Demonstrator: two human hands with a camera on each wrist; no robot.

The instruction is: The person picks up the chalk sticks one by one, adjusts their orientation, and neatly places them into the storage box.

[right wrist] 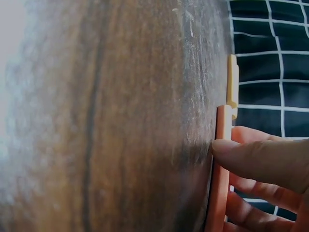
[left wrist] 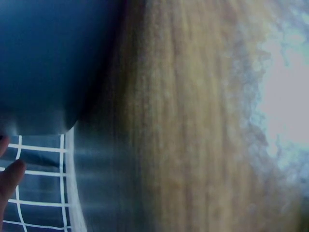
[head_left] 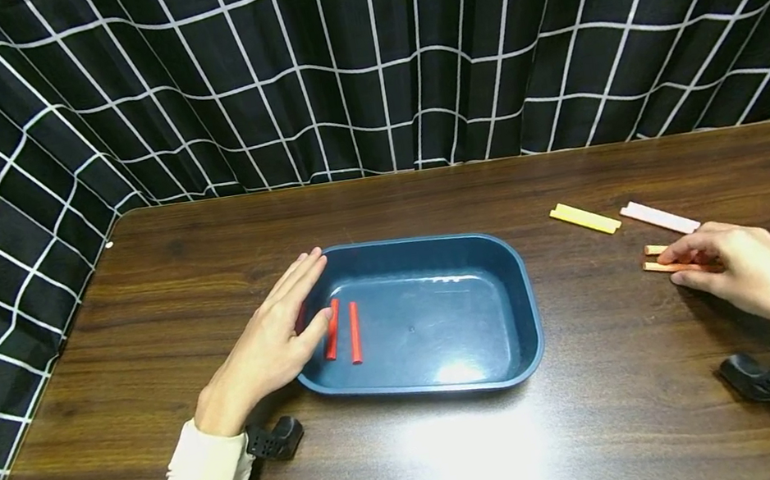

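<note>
A blue plastic tray (head_left: 437,388) stands on the table, with two red sticks (head_left: 355,332) lying apart at its left end. My left hand (head_left: 268,336) rests at the tray's left rim, fingers straight and thumb reaching over the inside beside the red sticks. To the right, my right hand (head_left: 747,260) pinches an orange stick (right wrist: 221,169) between thumb and fingers, low at the tabletop. A second orange stick (head_left: 654,249) lies just behind, partly covered by the fingers. Only fingertips of the left hand (left wrist: 10,179) show in the left wrist view, beside the tray's wall (left wrist: 53,63).
Behind the right hand lie pale pink sticks (head_left: 660,218) and, further left, yellow sticks (head_left: 585,218), each group side by side. The brown wooden table (head_left: 206,242) ends at a black curtain (head_left: 359,69) with a white grid. Glare brightens the table's front.
</note>
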